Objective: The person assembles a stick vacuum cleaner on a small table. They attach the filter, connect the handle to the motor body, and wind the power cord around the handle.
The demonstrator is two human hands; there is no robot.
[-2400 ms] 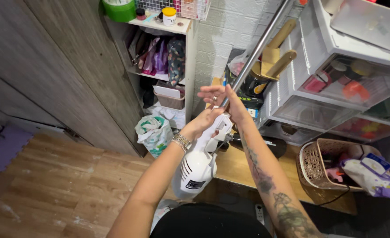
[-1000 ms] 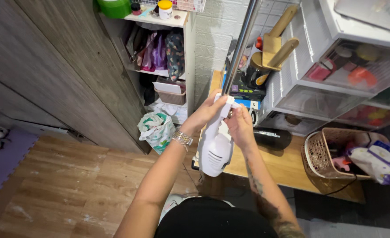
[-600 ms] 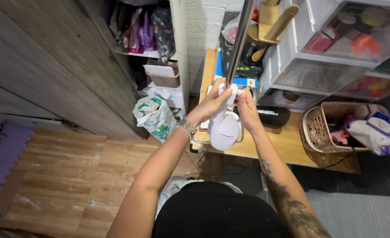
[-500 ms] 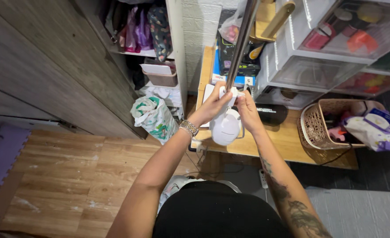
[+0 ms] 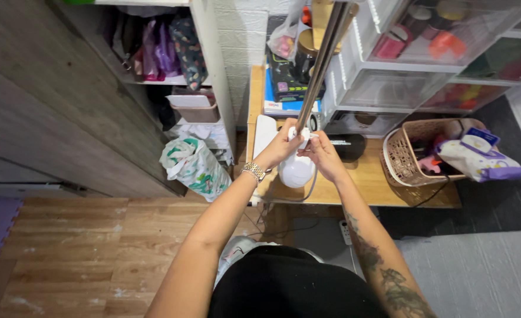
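I hold a white stick vacuum body (image 5: 296,169) upright in front of me, its rounded end toward me. A long metal tube (image 5: 324,53) rises from it and leaves the top of the view. My left hand (image 5: 279,146), with a gold watch at the wrist, grips the body's neck from the left. My right hand (image 5: 322,156) grips it from the right, fingers at the joint where tube meets body. A thin cable hangs below the body.
A low wooden table (image 5: 378,176) carries a wicker basket (image 5: 403,158) of packets, a black device (image 5: 348,146) and boxes. Clear plastic drawers (image 5: 402,76) stand behind it. A white shelf unit (image 5: 208,70) and a patterned bag (image 5: 193,168) are left; grey cupboard doors (image 5: 48,106) line the left side.
The vacuum has swung from tilted to nearly upright and moved closer to the table. Both hands closed in on its neck, and my view tipped further down.
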